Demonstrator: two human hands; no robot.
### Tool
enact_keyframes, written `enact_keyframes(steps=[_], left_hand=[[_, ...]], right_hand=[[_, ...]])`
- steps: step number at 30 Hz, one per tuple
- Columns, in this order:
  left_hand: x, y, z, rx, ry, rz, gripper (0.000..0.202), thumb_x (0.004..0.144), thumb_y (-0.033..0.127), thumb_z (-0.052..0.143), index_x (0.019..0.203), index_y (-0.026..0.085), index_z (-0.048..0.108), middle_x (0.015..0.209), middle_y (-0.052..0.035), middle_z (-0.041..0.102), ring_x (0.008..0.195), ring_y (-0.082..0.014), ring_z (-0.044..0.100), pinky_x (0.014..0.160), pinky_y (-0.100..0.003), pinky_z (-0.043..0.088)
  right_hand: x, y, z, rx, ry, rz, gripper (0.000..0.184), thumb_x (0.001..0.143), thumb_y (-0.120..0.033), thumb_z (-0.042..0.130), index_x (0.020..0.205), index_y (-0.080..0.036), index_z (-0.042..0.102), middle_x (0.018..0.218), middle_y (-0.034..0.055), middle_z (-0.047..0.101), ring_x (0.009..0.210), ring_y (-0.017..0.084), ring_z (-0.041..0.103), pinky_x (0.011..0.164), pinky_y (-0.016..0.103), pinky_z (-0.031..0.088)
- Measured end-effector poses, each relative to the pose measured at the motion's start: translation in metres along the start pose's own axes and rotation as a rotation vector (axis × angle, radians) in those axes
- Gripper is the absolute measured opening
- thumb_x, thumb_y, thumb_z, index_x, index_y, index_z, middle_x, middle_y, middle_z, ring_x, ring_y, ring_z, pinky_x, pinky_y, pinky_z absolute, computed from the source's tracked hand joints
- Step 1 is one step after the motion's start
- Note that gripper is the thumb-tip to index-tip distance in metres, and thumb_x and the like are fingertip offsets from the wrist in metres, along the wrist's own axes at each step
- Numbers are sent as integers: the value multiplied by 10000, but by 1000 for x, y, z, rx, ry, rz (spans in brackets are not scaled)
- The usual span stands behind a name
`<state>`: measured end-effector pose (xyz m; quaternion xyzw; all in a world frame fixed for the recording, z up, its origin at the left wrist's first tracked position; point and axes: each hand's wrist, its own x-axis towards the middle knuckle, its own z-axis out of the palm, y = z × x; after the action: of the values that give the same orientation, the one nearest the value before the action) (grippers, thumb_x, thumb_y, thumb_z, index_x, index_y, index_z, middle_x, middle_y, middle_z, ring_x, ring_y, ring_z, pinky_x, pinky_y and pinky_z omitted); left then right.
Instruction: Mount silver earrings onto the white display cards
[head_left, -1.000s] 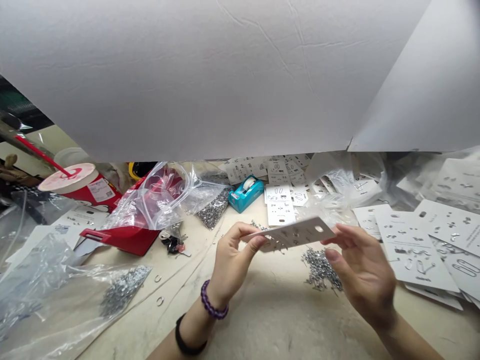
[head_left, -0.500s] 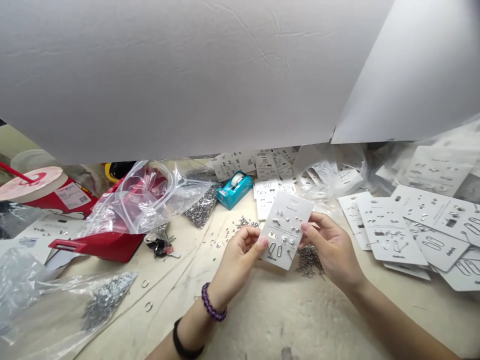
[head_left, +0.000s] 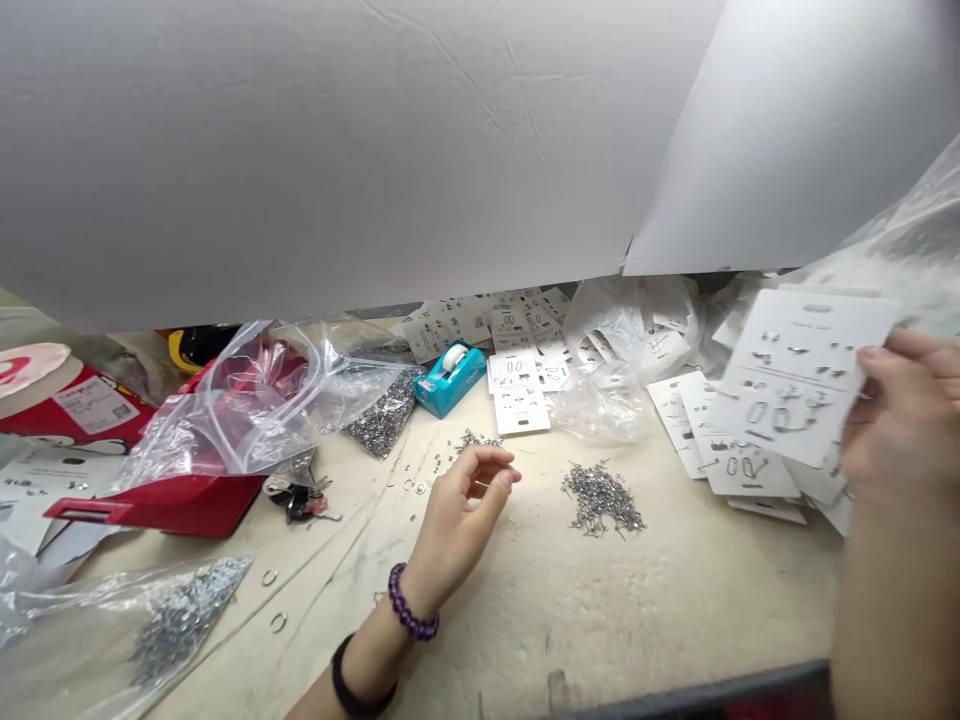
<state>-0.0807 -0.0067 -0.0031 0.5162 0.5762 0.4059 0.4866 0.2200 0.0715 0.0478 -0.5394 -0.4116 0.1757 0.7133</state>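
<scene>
On the right, my right hand [head_left: 904, 420] pinches a white earring card [head_left: 799, 375] by its right edge, slightly blurred. Rows of small studs and some longer loop-shaped pieces show on it. It hovers over a spread of similar earring cards [head_left: 739, 470], partly covering them. Mid-table, my left hand [head_left: 461, 520], wearing a purple bead bracelet, holds nothing; its fingers are loosely curled, with the thumb apart. Right of it lies a heap of small metal studs [head_left: 602, 498]. A smaller scatter of metal bits [head_left: 476, 440] sits just beyond its fingertips.
A teal tape dispenser [head_left: 450, 378] stands behind my left hand, beside more earring cards [head_left: 519, 400]. To the left are a red scoop [head_left: 202, 505], plastic bags of metal parts [head_left: 382, 415], keys [head_left: 304, 500] and a red cup [head_left: 90, 400]. A large white panel [head_left: 337, 160] overhangs the back.
My left hand has let go of the earring card. The right hand has carried it away to the right, above the other cards, uncovering the stud heap. The view has shifted slightly right.
</scene>
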Motion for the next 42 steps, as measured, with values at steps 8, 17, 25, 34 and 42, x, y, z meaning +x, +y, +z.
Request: enact_keyframes(steps=[8, 17, 25, 34, 42], left_hand=[[-1, 3, 0, 122, 9, 106, 159, 830, 296, 449, 882, 183, 548, 839, -40, 604, 802, -148, 577, 703, -273, 453], [1, 1, -2, 181, 56, 230, 143, 826, 248, 447, 859, 178, 567, 834, -38, 612, 780, -144, 571, 698, -261, 448], [-1, 4, -5, 290, 82, 340, 133, 828, 201, 432, 851, 187, 563, 826, -28, 612, 775, -143, 561, 703, -262, 439], [-5, 10, -9, 299, 117, 393, 137, 836, 206, 428, 841, 187, 564, 817, -31, 607, 781, -149, 556, 709, -267, 437], [3, 25, -32, 72, 264, 309, 449, 807, 320, 511, 1228, 208, 403, 1295, -83, 407, 1184, -220, 381, 942, -333, 364]], right_hand=[[22, 15, -18, -1118, -279, -517, 376, 796, -353, 453, 1115, -176, 544, 1230, 167, 427, 1163, 434, 361, 873, 566, 365], [-24, 11, 83, -625, -1060, -435, 265, 860, -336, 409, 962, -218, 624, 940, 66, 646, 857, 226, 582, 692, 404, 474], [-48, 11, 160, -793, -1435, -721, 675, 589, -399, 723, 1203, -224, 506, 1225, 102, 518, 1139, 326, 424, 925, 472, 349], [-64, 11, 135, -779, -1347, -969, 213, 786, -134, 522, 940, -200, 653, 1302, 84, 434, 1259, 295, 296, 1005, 485, 272], [-57, -19, 102, -18, -849, -413, 196, 775, -234, 531, 599, -283, 602, 1068, 1, 512, 1034, 219, 489, 811, 420, 459]])
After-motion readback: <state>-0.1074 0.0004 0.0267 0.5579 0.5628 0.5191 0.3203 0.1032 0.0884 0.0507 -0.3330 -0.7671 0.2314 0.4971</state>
